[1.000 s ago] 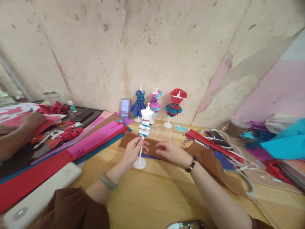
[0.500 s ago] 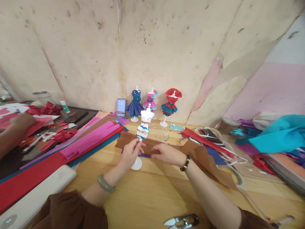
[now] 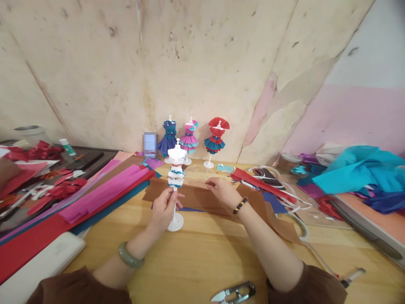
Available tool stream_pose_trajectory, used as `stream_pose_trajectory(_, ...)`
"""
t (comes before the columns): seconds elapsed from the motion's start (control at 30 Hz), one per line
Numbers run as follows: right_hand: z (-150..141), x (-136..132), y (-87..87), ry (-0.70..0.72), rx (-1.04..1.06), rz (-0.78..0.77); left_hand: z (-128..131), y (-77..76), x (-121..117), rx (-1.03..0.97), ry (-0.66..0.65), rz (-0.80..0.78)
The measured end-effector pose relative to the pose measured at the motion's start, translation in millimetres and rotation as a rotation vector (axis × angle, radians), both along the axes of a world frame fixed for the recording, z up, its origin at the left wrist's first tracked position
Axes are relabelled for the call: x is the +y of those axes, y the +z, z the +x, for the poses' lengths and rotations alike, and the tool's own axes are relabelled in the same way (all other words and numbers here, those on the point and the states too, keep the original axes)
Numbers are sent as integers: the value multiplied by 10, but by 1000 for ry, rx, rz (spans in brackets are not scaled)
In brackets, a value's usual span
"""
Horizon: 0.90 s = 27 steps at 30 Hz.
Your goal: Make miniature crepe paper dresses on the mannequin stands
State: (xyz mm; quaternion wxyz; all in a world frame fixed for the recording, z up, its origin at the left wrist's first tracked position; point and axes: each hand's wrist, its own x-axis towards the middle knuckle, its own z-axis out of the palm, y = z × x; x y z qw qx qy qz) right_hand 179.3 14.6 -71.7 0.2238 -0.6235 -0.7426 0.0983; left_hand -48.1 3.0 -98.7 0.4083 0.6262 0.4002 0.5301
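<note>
My left hand (image 3: pixel 164 207) is closed round the thin post of a small white mannequin (image 3: pixel 176 169) wrapped in teal and white bands; its round base (image 3: pixel 175 221) rests on the wooden table. My right hand (image 3: pixel 221 189) reaches forward over a brown paper sheet (image 3: pixel 196 195), fingers pinched together near a clear plastic piece (image 3: pixel 198 173); what they hold is too small to make out. Three dressed mannequins stand by the wall: blue (image 3: pixel 167 141), pink (image 3: pixel 189 139), red (image 3: pixel 215 139).
Rolls of pink, red and teal crepe paper (image 3: pixel 104 192) lie at left, with a white flat case (image 3: pixel 41 261). Small snips (image 3: pixel 234 292) sit at the near edge. Teal fabric (image 3: pixel 357 171), tape roll (image 3: pixel 286 161) and strips pile at right. Another person's hand (image 3: pixel 8 169) works far left.
My right hand has moved forward from beside the mannequin post to the clear piece. My view has swung right; my left hand keeps hold of the post.
</note>
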Motion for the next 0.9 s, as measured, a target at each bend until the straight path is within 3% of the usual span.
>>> stream_pose_trajectory(0.2, -169, 93, -278, 131, -79, 15, 10, 2, -16, -23, 9, -25)
stream_pose_trajectory(0.33, -178, 98, -368, 110, -122, 7, 0, -24, 6, -19, -2, -14)
stream_pose_trajectory(0.47, -138, 91, -328, 116, -91, -6, 3, -59, 24, -23, -10, -10)
stream_pose_trajectory(0.7, -48, 25, -82, 162, 75, -13, 15, -48, 36, -110, -9, -42)
stream_pose_trajectory(0.9, 152, 66, -63, 54, 87, 56, -5, -2, 40, -153, 20, -84)
